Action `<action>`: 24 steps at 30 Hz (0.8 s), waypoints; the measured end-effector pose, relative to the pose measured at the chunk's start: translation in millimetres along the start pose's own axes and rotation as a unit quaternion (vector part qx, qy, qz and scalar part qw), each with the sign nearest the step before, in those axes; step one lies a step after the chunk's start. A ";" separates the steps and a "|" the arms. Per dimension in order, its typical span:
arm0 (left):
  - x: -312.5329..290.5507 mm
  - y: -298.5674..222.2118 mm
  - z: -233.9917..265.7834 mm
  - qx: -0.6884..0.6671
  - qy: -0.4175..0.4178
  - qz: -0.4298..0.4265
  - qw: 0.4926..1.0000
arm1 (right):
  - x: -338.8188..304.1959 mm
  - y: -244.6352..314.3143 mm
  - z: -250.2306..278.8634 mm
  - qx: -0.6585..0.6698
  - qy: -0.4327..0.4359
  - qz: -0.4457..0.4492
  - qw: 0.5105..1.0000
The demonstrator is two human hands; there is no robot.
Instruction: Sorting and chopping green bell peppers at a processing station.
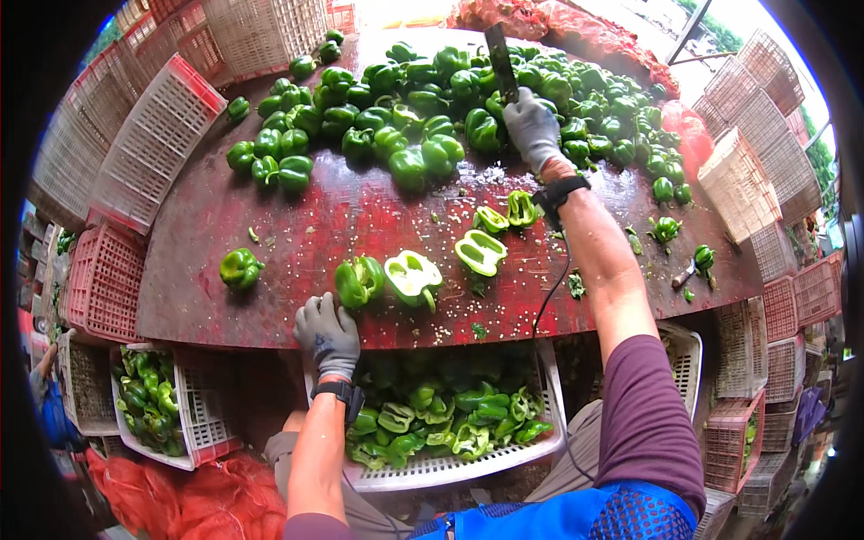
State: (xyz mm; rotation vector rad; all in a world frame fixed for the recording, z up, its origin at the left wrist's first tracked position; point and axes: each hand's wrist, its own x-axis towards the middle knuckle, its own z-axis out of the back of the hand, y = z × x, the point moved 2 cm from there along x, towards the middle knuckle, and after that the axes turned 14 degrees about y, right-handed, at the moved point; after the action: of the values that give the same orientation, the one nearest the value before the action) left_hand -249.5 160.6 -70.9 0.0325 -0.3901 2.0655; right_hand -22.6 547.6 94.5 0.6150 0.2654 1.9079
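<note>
My right hand [533, 130], in a grey glove, grips a broad dark-bladed knife [500, 65] raised over the far side of the table, its blade pointing away from me. My left hand [328, 335], also gloved in grey, rests at the near table edge with its fingers extended and holds nothing. Just beyond its fingertips sits a green bell pepper [358, 281]. Beside that lies a halved pepper [413, 275], pale inside facing up. Another cut half [481, 253] and smaller cut pieces [520, 209] lie farther right. A whole pepper [239, 268] is to the left.
Whole peppers are heaped across the far side of the reddish table [198, 198]. Below its near edge, a white crate [423, 479] contains cut peppers; another pepper-filled crate [184, 463] stands left. A small knife [684, 275] lies at right. Stacked crates [157, 135] flank both sides.
</note>
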 end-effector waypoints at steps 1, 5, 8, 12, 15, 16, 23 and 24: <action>-0.1 1.0 0.4 0.002 -0.003 -0.001 1.000 | 2.3 -2.6 2.1 0.012 -0.002 0.008 1.000; 2.2 2.7 1.9 -0.002 -0.001 -0.004 1.000 | 2.8 2.6 1.1 0.059 -0.063 -0.004 0.996; 0.6 -0.5 9.6 -0.003 0.026 0.007 1.000 | -7.2 17.2 -12.2 0.115 -0.138 -0.034 0.983; 0.6 -3.4 7.0 -0.006 0.032 0.008 0.999 | -10.9 9.4 -54.0 0.017 -0.016 -0.133 0.991; -1.0 -3.1 3.5 0.010 -0.001 -0.011 1.000 | -14.0 -7.7 -64.2 -0.033 0.206 -0.112 0.972; -0.5 -2.0 2.5 0.012 -0.012 -0.015 1.000 | -12.8 -11.4 -62.2 -0.030 0.256 -0.103 0.961; 1.0 -2.1 3.8 0.001 -0.007 -0.012 1.000 | -36.9 -44.2 -40.3 -0.073 0.384 0.029 0.920; -1.4 2.4 6.4 0.005 -0.004 -0.008 1.000 | -44.9 -29.7 -35.7 -0.061 0.396 0.034 0.916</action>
State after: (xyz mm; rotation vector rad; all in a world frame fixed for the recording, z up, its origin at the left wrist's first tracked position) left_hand -251.7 156.5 -65.7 0.0500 -0.3832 2.0515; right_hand -4.3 522.6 37.9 -0.2732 0.6343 2.1418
